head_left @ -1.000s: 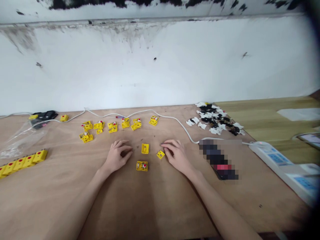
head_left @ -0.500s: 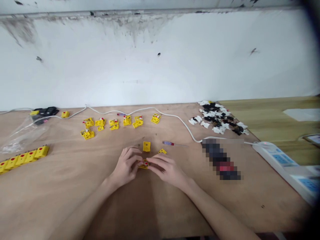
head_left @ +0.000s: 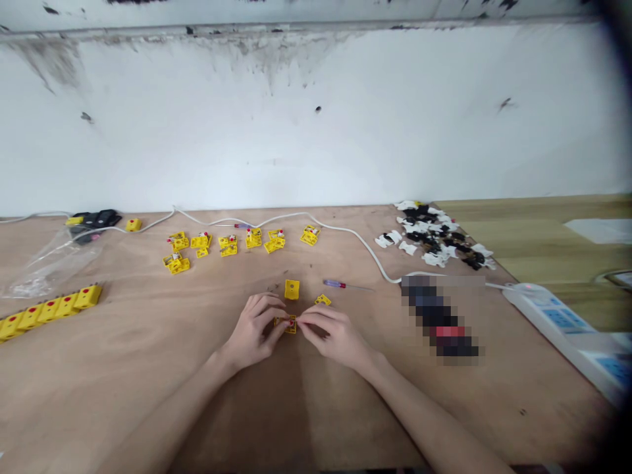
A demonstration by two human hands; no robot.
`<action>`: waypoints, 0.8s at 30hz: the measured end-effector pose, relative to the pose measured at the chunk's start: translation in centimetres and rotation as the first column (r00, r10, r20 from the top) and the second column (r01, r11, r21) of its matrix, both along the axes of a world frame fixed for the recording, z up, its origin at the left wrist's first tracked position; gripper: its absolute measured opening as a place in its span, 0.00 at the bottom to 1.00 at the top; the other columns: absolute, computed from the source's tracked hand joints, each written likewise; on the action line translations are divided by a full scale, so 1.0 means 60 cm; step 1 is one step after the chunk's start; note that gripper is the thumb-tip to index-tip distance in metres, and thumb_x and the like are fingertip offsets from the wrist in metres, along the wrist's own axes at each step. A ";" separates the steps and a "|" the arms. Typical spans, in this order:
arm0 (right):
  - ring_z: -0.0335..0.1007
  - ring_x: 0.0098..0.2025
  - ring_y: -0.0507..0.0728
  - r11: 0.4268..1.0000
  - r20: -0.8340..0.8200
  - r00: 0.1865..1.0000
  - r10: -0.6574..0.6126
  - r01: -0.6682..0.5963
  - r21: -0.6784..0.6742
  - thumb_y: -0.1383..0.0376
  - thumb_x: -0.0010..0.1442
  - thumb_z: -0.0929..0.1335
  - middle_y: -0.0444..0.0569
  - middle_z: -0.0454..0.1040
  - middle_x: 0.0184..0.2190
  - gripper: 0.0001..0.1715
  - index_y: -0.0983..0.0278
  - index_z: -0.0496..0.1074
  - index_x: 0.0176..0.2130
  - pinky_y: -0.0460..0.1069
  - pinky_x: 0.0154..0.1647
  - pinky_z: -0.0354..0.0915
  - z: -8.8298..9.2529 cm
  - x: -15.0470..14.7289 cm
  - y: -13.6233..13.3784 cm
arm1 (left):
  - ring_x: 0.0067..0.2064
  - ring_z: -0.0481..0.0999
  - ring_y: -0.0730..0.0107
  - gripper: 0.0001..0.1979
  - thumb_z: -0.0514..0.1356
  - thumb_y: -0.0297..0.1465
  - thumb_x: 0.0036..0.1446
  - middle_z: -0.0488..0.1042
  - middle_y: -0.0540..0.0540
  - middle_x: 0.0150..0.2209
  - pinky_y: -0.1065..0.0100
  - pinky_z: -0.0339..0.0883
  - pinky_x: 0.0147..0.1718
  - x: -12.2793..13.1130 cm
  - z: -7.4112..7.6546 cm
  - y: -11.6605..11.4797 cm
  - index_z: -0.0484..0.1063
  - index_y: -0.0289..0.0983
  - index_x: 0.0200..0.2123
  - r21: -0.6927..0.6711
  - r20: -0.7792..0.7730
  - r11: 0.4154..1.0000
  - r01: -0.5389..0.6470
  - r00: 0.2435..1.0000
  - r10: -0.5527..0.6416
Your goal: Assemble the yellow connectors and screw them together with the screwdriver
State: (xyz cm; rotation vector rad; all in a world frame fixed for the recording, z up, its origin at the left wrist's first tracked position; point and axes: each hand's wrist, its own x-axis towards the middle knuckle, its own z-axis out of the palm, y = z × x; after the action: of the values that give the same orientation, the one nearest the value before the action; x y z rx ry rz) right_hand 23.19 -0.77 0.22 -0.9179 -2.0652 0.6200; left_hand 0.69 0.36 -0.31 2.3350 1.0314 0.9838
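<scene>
My left hand [head_left: 255, 332] grips a small yellow plastic housing [head_left: 292, 327] with a red button in it, thumb and fingers at its left side. At the right edge of that housing, the thumb and forefinger of my right hand [head_left: 336, 334] are pinched together; whatever is between them is too small to make out. Just beyond the hands stands an open yellow housing shell [head_left: 291, 289]. A smaller yellow part [head_left: 323, 300] lies behind my right fingers. Farther right rests a screwdriver [head_left: 334, 284] with a purple and red handle.
Several opened yellow housings [head_left: 228, 245] lie along the back, near a white cable [head_left: 340, 228] and another screwdriver [head_left: 241, 226]. A row of yellow units [head_left: 49, 312] sits left. Black and white pieces [head_left: 434, 234], a pixelated dark object [head_left: 439, 322] and a power strip [head_left: 557, 319] are right.
My right fingertips have drawn slightly back to the right edge of the housing, so more of it shows. My left hand still holds it. The whole view has shifted slightly.
</scene>
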 end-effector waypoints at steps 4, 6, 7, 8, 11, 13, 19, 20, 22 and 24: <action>0.76 0.39 0.57 0.984 -0.020 0.984 -0.177 0.177 0.012 0.68 0.66 0.67 0.49 0.79 0.37 0.08 0.59 0.77 0.41 0.54 0.42 0.72 -0.012 0.032 0.027 | 0.47 0.74 0.60 0.06 0.58 0.30 0.65 0.76 0.43 0.44 0.56 0.66 0.46 -0.023 -0.005 0.025 0.75 0.41 0.42 0.024 -0.076 0.987 -0.161 0.984 0.162; 0.76 0.38 0.59 0.952 0.000 0.953 -0.303 0.303 0.031 0.66 0.66 0.67 0.49 0.79 0.36 0.07 0.59 0.77 0.39 0.55 0.41 0.71 -0.018 0.052 0.045 | 0.46 0.73 0.60 0.08 0.58 0.30 0.65 0.76 0.43 0.45 0.57 0.66 0.46 -0.034 -0.009 0.042 0.77 0.41 0.42 0.050 -0.117 0.973 -0.225 0.966 0.229; 0.76 0.38 0.59 0.936 0.012 0.937 -0.350 0.350 0.029 0.65 0.66 0.67 0.49 0.79 0.35 0.07 0.59 0.77 0.39 0.55 0.40 0.71 -0.021 0.060 0.053 | 0.47 0.73 0.59 0.08 0.58 0.30 0.65 0.76 0.43 0.45 0.56 0.66 0.46 -0.037 -0.010 0.051 0.77 0.42 0.43 0.066 -0.135 0.969 -0.240 0.960 0.247; 0.76 0.37 0.59 0.923 0.019 0.923 -0.384 0.383 0.024 0.65 0.65 0.68 0.49 0.79 0.35 0.07 0.59 0.77 0.38 0.55 0.39 0.70 -0.023 0.068 0.060 | 0.48 0.73 0.59 0.09 0.58 0.30 0.64 0.76 0.43 0.47 0.56 0.65 0.47 -0.038 -0.011 0.060 0.77 0.42 0.44 0.080 -0.152 0.966 -0.246 0.955 0.256; 0.75 0.36 0.59 0.909 0.017 0.909 -0.417 0.417 0.004 0.63 0.65 0.68 0.50 0.78 0.35 0.07 0.60 0.77 0.37 0.54 0.37 0.69 -0.028 0.081 0.074 | 0.52 0.71 0.57 0.11 0.59 0.31 0.63 0.76 0.44 0.51 0.54 0.64 0.50 -0.032 -0.013 0.082 0.78 0.44 0.47 0.113 -0.208 0.970 -0.214 0.950 0.234; 0.74 0.38 0.59 0.908 0.022 0.908 -0.419 0.419 0.028 0.63 0.65 0.68 0.50 0.78 0.36 0.07 0.60 0.77 0.37 0.55 0.40 0.69 -0.032 0.084 0.077 | 0.54 0.70 0.55 0.10 0.60 0.32 0.62 0.75 0.45 0.52 0.53 0.63 0.51 -0.024 -0.014 0.094 0.79 0.45 0.46 0.113 -0.239 0.977 -0.180 0.950 0.203; 0.70 0.45 0.62 0.904 0.150 0.894 -0.423 0.405 0.135 0.64 0.63 0.69 0.53 0.76 0.41 0.07 0.59 0.79 0.35 0.61 0.48 0.66 -0.046 0.086 0.081 | 0.51 0.72 0.56 0.06 0.62 0.32 0.61 0.78 0.46 0.47 0.52 0.64 0.50 -0.020 -0.022 0.111 0.81 0.44 0.37 0.016 -0.175 0.976 -0.218 0.960 0.217; 0.70 0.45 0.62 0.905 0.160 0.892 -0.422 0.404 0.134 0.64 0.63 0.69 0.53 0.75 0.41 0.07 0.60 0.79 0.35 0.61 0.48 0.66 -0.047 0.087 0.082 | 0.50 0.72 0.57 0.06 0.62 0.32 0.62 0.79 0.45 0.47 0.51 0.64 0.51 -0.023 -0.022 0.111 0.81 0.43 0.37 -0.013 -0.139 0.975 -0.221 0.966 0.217; 0.70 0.45 0.62 0.904 0.163 0.891 -0.424 0.407 0.129 0.65 0.63 0.69 0.53 0.75 0.42 0.07 0.60 0.79 0.35 0.61 0.49 0.66 -0.049 0.087 0.083 | 0.49 0.74 0.58 0.07 0.62 0.33 0.62 0.79 0.45 0.45 0.51 0.65 0.52 -0.031 -0.018 0.106 0.81 0.42 0.37 -0.091 -0.040 0.975 -0.202 0.979 0.199; 0.70 0.45 0.62 0.904 0.163 0.891 -0.424 0.408 0.124 0.65 0.63 0.69 0.53 0.75 0.42 0.07 0.60 0.79 0.35 0.61 0.49 0.66 -0.049 0.087 0.083 | 0.49 0.75 0.59 0.08 0.61 0.34 0.63 0.79 0.43 0.45 0.52 0.67 0.52 -0.041 -0.013 0.096 0.81 0.42 0.38 -0.181 0.082 0.969 -0.171 0.979 0.188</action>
State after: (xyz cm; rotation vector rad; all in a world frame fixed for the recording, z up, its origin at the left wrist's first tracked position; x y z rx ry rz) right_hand 28.44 4.23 -2.72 -1.3616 -1.9454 0.2179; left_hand -1.78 6.12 -1.08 2.0602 1.2530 1.0208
